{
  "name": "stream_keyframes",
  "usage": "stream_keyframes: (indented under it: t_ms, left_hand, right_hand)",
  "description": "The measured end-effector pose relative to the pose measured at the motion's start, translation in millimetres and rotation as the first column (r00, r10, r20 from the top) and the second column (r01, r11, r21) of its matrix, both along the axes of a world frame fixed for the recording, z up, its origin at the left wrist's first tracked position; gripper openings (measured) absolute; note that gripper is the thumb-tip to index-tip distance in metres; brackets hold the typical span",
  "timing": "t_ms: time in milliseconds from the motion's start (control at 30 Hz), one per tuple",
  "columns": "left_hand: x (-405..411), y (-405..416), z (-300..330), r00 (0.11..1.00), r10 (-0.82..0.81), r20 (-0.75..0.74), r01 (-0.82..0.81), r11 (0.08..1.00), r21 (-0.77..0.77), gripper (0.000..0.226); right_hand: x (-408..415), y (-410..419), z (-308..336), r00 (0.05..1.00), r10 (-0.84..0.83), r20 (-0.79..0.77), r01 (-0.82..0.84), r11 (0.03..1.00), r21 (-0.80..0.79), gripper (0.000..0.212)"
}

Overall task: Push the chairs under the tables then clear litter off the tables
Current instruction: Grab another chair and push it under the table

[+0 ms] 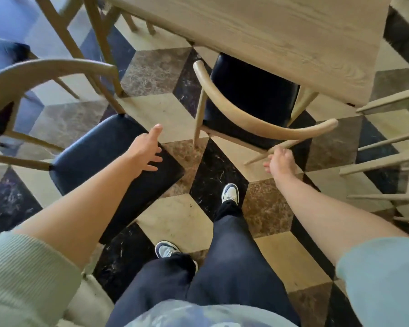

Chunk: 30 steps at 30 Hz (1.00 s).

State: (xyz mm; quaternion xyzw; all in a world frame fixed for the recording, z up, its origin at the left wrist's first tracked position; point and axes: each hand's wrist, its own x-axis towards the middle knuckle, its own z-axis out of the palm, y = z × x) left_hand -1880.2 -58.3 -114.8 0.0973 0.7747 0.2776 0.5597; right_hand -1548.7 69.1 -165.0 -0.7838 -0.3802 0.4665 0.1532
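A wooden chair [257,119] with a curved backrest and black seat stands partly under the light wood table [281,38] ahead of me. My right hand [280,161] hangs just below the right end of its backrest, fingers loose and apart, holding nothing. A second chair [109,149] with a dark seat stands out on the floor at my left, away from the table. My left hand [147,149] hovers open over the near corner of that seat, thumb stretched forward. No litter shows on the visible part of the table.
The floor is a patterned marble of cream, brown and black tiles. Another wooden chair frame [392,156] stands at the right edge. More chair legs [97,31] show under the table's far left. My legs and shoes [230,193] are between the two chairs.
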Motion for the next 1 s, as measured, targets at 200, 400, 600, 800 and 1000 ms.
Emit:
stream_keyframes:
  t_ms: [200,400,600,800,1000]
  left_hand:
    - [-100,-150,8,0.974,0.194,-0.122,-0.205,0.974,-0.091,0.07]
    - [-172,-211,25,0.929,0.282,-0.238,-0.303,0.952,-0.054,0.054]
    - [-233,-230,42,0.885,0.244,-0.396,-0.309,0.945,-0.109,0.049]
    - [-300,-206,59,0.766,0.088,-0.637,-0.205,0.972,-0.112,0.024]
    - [-370,-139,35,0.649,-0.128,-0.75,0.096,0.992,-0.086,0.053]
  right_hand:
    - [-139,-95,10,0.939,0.342,0.022,-0.343,0.937,0.064,0.026]
    - [-273,-150,22,0.821,0.565,-0.086,-0.567,0.823,-0.012,0.02]
    - [-384,-185,6,0.727,0.656,-0.202,-0.677,0.734,-0.051,0.015]
    - [-473,-220,-36,0.578,0.761,-0.294,-0.816,0.545,-0.193,0.03]
    - [-555,-278,-20,0.415,0.775,-0.476,-0.907,0.313,-0.281,0.016]
